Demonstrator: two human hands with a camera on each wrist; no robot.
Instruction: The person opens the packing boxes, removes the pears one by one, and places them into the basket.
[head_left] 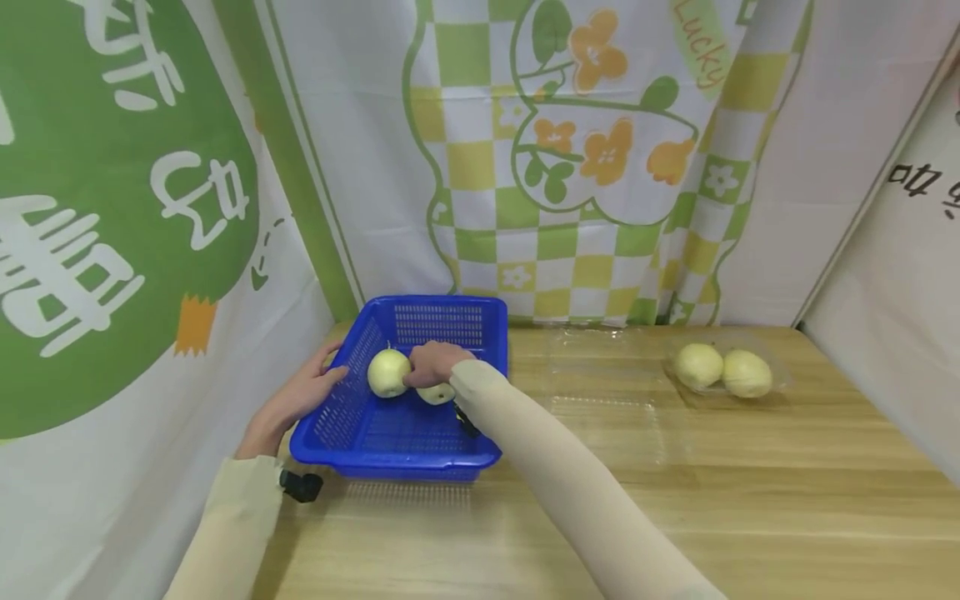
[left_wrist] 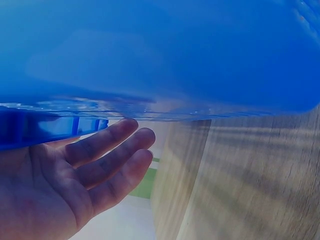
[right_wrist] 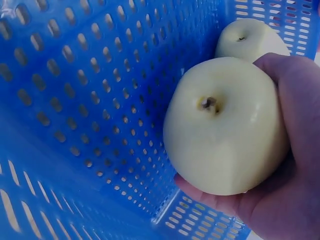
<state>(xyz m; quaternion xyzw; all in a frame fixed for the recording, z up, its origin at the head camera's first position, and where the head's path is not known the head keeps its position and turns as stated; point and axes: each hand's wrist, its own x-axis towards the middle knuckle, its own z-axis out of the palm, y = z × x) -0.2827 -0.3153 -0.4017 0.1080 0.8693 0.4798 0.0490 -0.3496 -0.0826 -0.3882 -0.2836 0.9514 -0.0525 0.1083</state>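
My right hand is down inside the blue basket, and it's got a pear, thumb on one side, fingers curled under the other! The stem end faces my wrist camera, and the basket's slotted wall runs right alongside. Just beyond it sits a second pear, also in the basket; whether the two touch, I can't tell.

Over on the left, my left hand is at the basket's near-left rim, thumb at the top edge, fingers loosely stretched out along the outside, below the rim. How firmly it bears on the basket, I can't tell.

Across to the right, two more pears sit side by side in a clear tray. Between them and the basket, clear plastic lies flat on the wooden table. Behind it all hangs a checked curtain, green, yellow and white, with orange flowers above!
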